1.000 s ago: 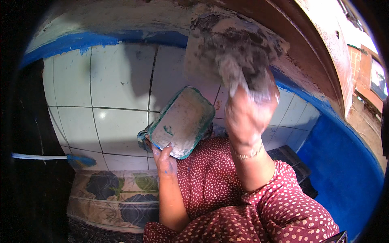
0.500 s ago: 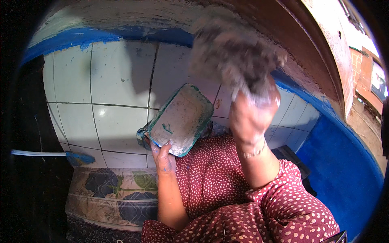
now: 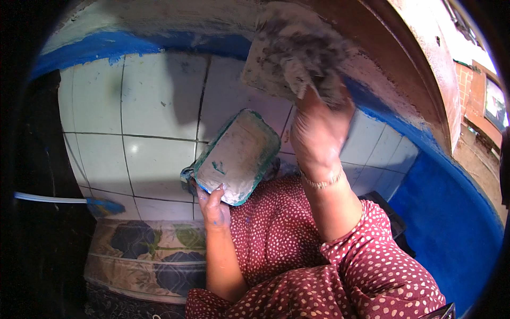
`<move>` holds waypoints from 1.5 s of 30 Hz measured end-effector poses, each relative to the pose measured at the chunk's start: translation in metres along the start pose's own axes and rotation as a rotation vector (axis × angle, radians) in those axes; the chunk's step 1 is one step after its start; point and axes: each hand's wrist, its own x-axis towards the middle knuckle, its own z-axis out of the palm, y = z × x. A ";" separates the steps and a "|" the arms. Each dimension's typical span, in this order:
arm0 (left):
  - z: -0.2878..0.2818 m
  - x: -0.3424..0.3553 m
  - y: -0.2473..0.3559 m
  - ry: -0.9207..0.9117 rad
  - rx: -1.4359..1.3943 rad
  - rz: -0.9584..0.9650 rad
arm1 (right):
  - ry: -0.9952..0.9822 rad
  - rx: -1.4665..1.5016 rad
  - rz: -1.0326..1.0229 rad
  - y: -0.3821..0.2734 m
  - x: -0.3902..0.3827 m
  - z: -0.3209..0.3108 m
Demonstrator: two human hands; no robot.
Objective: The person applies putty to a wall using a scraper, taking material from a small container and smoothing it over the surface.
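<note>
My left hand grips the near left corner of a shallow rectangular tub, thumb over the rim. Its rim is green and smeared, and whitish-grey residue covers the inside. In front of the wall, my right hand is raised and closed on a crumpled grey rag, its far side pale and flat-looking with dark smears. Motion blurs the rag, and I cannot tell whether it touches the wall. A thin bracelet circles my right wrist. Beside my left fingers hangs a smeared bluish cloth.
White tiles topped by a blue-painted band line the wall. A brush with a pale handle lies at the left, near a flowered cushion. A blue surface curves along the right. Brown curved edging runs upper right.
My right hand has moved up and slightly left with the rag, which now shows more clearly. The left hand and the tub have stayed in place.
</note>
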 end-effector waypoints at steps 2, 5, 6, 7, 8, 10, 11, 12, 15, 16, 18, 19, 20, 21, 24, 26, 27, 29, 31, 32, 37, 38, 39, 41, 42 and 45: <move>0.003 -0.001 0.002 -0.015 0.020 0.025 | -0.038 -0.269 -0.166 0.019 0.000 0.001; -0.001 -0.001 0.001 0.001 0.018 0.049 | -0.083 -0.233 -0.022 0.012 -0.023 -0.008; -0.001 0.000 0.003 -0.001 0.013 0.037 | -0.137 -0.102 -0.066 0.009 -0.024 -0.004; 0.000 0.000 0.005 -0.008 0.009 0.021 | -0.185 0.026 -0.111 0.001 -0.024 0.002; -0.001 0.000 0.006 -0.014 0.006 0.005 | -0.232 0.155 -0.156 -0.001 -0.025 0.007; -0.003 -0.002 0.004 -0.011 0.010 0.008 | -0.157 -0.179 -0.242 0.010 -0.019 0.018; -0.003 -0.001 0.003 -0.015 0.011 0.013 | -0.140 -0.234 -0.272 0.015 -0.012 0.021; -0.002 -0.001 0.003 -0.026 0.013 0.026 | -0.121 -0.289 -0.301 0.021 -0.005 0.024; -0.004 -0.001 0.003 -0.053 0.002 0.063 | -0.077 -0.226 -0.154 0.028 -0.003 0.031; -0.005 0.000 0.003 -0.061 -0.012 0.069 | -0.082 -0.225 -0.084 0.024 -0.013 0.030; -0.009 0.001 0.004 -0.053 -0.028 0.074 | -0.134 -0.108 -0.040 0.016 -0.028 0.033; -0.008 0.001 0.005 -0.047 -0.033 0.061 | -0.174 -0.003 -0.071 0.005 -0.032 0.036; -0.008 0.001 0.005 -0.036 -0.035 0.051 | -0.215 0.106 -0.098 -0.004 -0.034 0.042; -0.009 0.001 0.005 -0.030 -0.032 0.046 | -0.198 0.091 -0.094 -0.013 -0.031 0.048; -0.008 0.000 0.007 -0.016 -0.023 0.038 | -0.132 0.001 -0.079 -0.016 -0.017 0.065; -0.003 0.000 0.011 -0.021 -0.018 0.028 | -0.058 -0.132 -0.065 0.009 -0.005 0.066; -0.003 0.001 0.011 -0.026 -0.031 0.030 | -0.089 -0.202 -0.156 0.014 -0.011 0.061; -0.006 0.003 0.009 -0.028 -0.060 0.032 | -0.105 -0.102 0.029 0.003 -0.025 0.060; -0.004 0.001 0.013 -0.042 -0.070 0.042 | -0.202 0.012 0.120 -0.012 -0.037 0.057; -0.002 0.000 0.014 -0.047 -0.074 0.046 | -0.252 0.054 0.026 -0.014 -0.039 0.058; -0.007 0.002 0.011 -0.051 -0.053 0.064 | -0.181 -0.008 -0.172 -0.019 -0.015 0.070; -0.006 0.003 0.010 -0.056 -0.035 0.071 | -0.123 -0.046 -0.213 -0.013 -0.009 0.069; -0.005 0.004 0.010 -0.055 -0.038 0.062 | -0.120 -0.054 -0.137 -0.006 -0.006 0.062; -0.006 0.003 0.012 -0.028 -0.039 0.052 | -0.149 -0.109 -0.067 -0.004 -0.016 0.052; -0.007 0.003 0.012 -0.023 -0.044 0.054 | -0.163 -0.136 -0.033 -0.006 -0.024 0.047; -0.008 0.004 0.008 -0.028 -0.061 0.038 | -0.244 0.208 0.024 -0.022 -0.039 0.044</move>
